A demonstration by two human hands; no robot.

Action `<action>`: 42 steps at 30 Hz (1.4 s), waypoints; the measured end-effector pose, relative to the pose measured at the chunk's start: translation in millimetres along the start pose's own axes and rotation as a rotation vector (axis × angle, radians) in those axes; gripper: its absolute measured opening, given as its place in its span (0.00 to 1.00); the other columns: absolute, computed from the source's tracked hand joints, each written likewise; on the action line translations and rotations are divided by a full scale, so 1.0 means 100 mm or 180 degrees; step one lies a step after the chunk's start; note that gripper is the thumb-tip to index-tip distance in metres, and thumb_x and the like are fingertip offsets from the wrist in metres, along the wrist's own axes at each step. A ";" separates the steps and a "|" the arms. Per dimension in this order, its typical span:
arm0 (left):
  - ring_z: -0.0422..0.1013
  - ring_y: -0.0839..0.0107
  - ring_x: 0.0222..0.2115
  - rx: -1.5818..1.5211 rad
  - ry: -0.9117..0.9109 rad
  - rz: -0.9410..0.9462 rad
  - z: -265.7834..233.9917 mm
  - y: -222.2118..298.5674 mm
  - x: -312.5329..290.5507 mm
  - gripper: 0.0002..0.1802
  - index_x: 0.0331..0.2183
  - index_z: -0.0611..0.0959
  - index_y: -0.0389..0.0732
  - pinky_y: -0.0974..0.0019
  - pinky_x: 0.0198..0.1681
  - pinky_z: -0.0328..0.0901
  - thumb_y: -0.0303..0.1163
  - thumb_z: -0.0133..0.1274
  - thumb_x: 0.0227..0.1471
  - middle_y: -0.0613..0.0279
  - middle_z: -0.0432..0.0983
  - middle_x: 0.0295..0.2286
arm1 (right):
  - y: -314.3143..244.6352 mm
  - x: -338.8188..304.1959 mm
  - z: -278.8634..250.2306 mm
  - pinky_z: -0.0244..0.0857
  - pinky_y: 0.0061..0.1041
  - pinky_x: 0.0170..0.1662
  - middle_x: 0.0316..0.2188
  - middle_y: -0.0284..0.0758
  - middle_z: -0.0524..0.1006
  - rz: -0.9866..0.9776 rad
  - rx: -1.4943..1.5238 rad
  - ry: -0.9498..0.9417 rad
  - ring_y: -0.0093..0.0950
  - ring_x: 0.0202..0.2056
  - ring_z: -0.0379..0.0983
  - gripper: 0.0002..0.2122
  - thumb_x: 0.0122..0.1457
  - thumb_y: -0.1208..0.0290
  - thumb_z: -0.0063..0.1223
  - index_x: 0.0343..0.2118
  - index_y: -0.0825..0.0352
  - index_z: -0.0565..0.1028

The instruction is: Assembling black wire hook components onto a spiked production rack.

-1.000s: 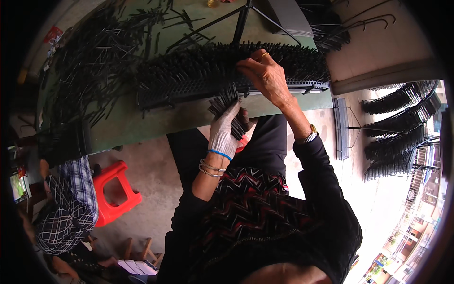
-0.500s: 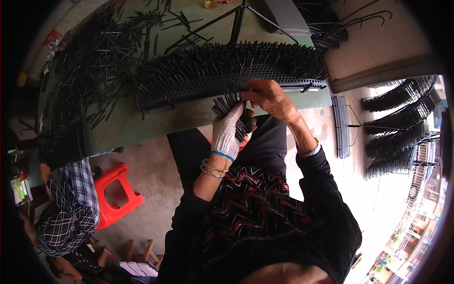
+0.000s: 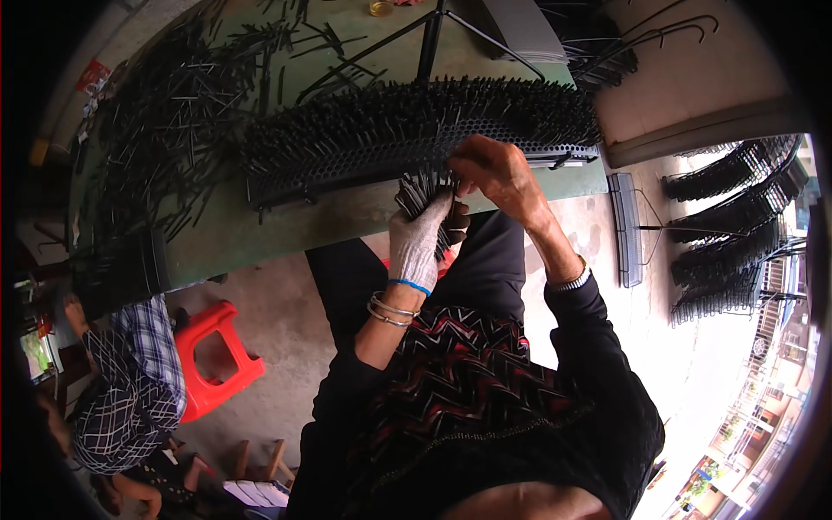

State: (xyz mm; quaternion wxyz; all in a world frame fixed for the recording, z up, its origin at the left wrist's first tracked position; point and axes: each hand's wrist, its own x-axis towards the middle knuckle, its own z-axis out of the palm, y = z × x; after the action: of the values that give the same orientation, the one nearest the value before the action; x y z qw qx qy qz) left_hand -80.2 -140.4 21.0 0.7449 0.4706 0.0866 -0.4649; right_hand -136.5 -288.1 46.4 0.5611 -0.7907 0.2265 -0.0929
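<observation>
My left hand (image 3: 412, 243), in a whitish glove with dark fingertips, is wrapped around a bundle of thin black rods (image 3: 418, 192). Their ends fan out above my thumb. Bare and closed in a pinch, my right hand (image 3: 504, 180) is just right of the rod ends; whatever is between its fingertips is too small to make out. Just beyond both hands, a long, black perforated plate (image 3: 347, 170) lies along the table edge. Many black rods (image 3: 407, 113) stand densely in its holes, while the holes along the near side are bare.
Loose black rods (image 3: 186, 95) are heaped on the green table (image 3: 234, 238) at left. A black stand (image 3: 429, 48) rises behind the plate. Below the table are a red stool (image 3: 201, 390) and a seated person (image 3: 130, 381). Filled black racks (image 3: 728, 230) stand at right.
My right hand has shifted slightly to the right and its fingers have curled more. My left hand stays around the bundle, almost in place.
</observation>
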 end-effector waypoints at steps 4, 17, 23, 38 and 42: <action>0.76 0.71 0.23 -0.0236 0.0083 0.0113 -0.09 -0.07 0.13 0.09 0.35 0.80 0.34 0.70 0.20 0.69 0.30 0.57 0.54 0.57 0.79 0.26 | -0.01 0.00 -0.04 0.70 0.21 0.32 0.24 0.35 0.79 -0.0043 -0.0083 0.0286 0.20 0.27 0.77 0.06 0.59 0.78 0.51 0.36 0.74 0.75; 0.75 0.65 0.26 -0.0982 -0.0004 -0.0909 -0.13 -0.17 0.31 0.05 0.34 0.78 0.44 0.58 0.30 0.72 0.34 0.55 0.56 0.61 0.77 0.28 | 0.19 0.42 -0.10 0.68 0.19 0.31 0.25 0.35 0.80 -0.1356 -0.1022 0.1865 0.22 0.29 0.79 0.05 0.61 0.79 0.51 0.39 0.69 0.74; 0.74 0.67 0.25 -0.1062 -0.0082 -0.0934 -0.19 -0.18 0.29 0.05 0.34 0.79 0.44 0.58 0.32 0.72 0.34 0.54 0.57 0.64 0.75 0.25 | 0.18 0.46 -0.13 0.70 0.28 0.31 0.27 0.40 0.78 -0.1631 -0.1318 0.1817 0.35 0.29 0.78 0.05 0.56 0.82 0.52 0.36 0.69 0.73; 0.72 0.69 0.21 -0.0811 -0.0149 -0.0974 -0.17 -0.20 0.27 0.05 0.36 0.78 0.43 0.62 0.30 0.73 0.33 0.53 0.59 0.63 0.74 0.24 | 0.17 0.45 -0.27 0.70 0.21 0.32 0.28 0.35 0.79 -0.1893 -0.0916 0.1157 0.25 0.30 0.79 0.09 0.58 0.81 0.52 0.41 0.68 0.76; 0.69 0.73 0.16 -0.0676 -0.0035 -0.0932 -0.17 -0.23 0.32 0.05 0.34 0.78 0.44 0.63 0.26 0.73 0.33 0.53 0.59 0.64 0.73 0.22 | 0.20 0.48 -0.29 0.70 0.22 0.31 0.28 0.35 0.79 -0.1984 -0.1050 0.1259 0.25 0.30 0.79 0.09 0.57 0.83 0.52 0.41 0.68 0.77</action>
State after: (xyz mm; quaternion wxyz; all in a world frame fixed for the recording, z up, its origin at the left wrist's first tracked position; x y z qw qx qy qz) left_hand -74.8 -149.3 -20.8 0.7152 0.3692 0.1987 -0.5592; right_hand -111.4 -340.3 33.2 0.3171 -0.8679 0.0913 -0.3713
